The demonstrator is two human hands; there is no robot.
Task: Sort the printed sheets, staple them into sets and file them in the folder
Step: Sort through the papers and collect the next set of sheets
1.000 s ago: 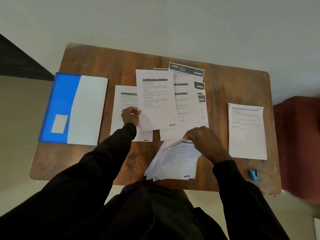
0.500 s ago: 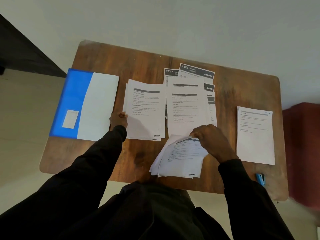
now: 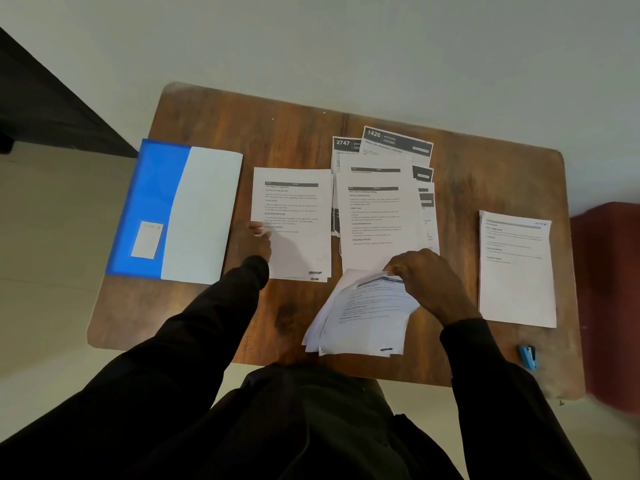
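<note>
One folder [image 3: 180, 209], one stapler [image 3: 528, 356], four paper piles, two hands.

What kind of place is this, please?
Probably a plain room used as a desk space, home or office: a small wooden table holds printed sheets, a blue folder and a stapler.

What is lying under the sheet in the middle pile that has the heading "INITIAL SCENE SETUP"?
Under that top sheet lie more printed sheets, fanned out behind it; two show dark headers, 2747 and 1426. Their lower text is covered, so their count is unclear.
</note>
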